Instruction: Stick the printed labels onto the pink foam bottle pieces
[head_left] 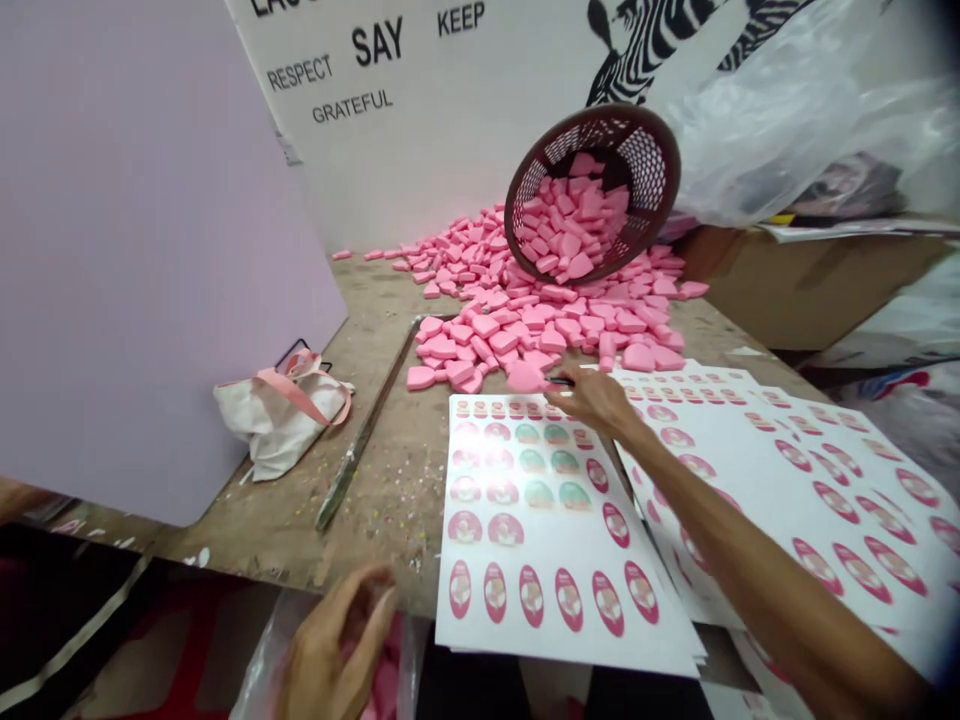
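Observation:
My right hand [596, 402] reaches across the sticker sheets to the near edge of a pile of pink bottle-shaped pieces [517, 335]. Its fingers are closed on a small dark thin object [559, 380], whose kind I cannot make out. Its tip points at a pink piece [526, 377] lying just left of the fingers; whether they touch is unclear. My left hand [341, 640] hovers above a clear plastic bag [409, 665] below the table's front edge, fingers loosely curved, thumb apart, with nothing visible in it. More pink pieces show inside the bag.
A brown basket [667, 165] lies tipped on the pile, spilling pink pieces. Sheets of oval and half-round stickers [540, 560] cover the front right. A metal strip [367, 430], a white cloth bag [270, 425] and a lilac board [150, 250] are left; a cardboard box [810, 285] is right.

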